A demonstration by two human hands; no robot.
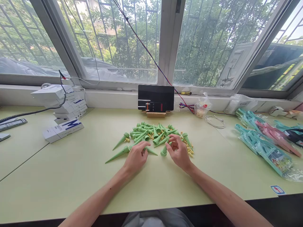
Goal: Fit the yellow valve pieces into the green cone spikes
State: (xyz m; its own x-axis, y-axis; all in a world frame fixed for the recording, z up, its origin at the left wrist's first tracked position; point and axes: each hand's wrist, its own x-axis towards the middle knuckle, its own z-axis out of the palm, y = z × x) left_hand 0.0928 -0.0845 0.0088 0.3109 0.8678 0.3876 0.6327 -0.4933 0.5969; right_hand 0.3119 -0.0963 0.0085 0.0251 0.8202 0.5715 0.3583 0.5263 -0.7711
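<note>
My left hand is closed with curled fingers, and a tapered green plastic spike sticks out to the right from under them. What its palm covers is hidden. Another green spike lies just left of that hand, point toward the lower left. My right hand pinches a green spike whose wide cap end faces down near the table. Beyond both hands is a heap of green spikes, with small yellow plastic pieces scattered among them and at the right. One more spike lies apart on the left.
A black screen and a phone stand behind the heap by the window. White boxes are stacked at left. Bagged teal and pink plastic items lie at right, near a coiled white cable and a plastic-wrapped cup.
</note>
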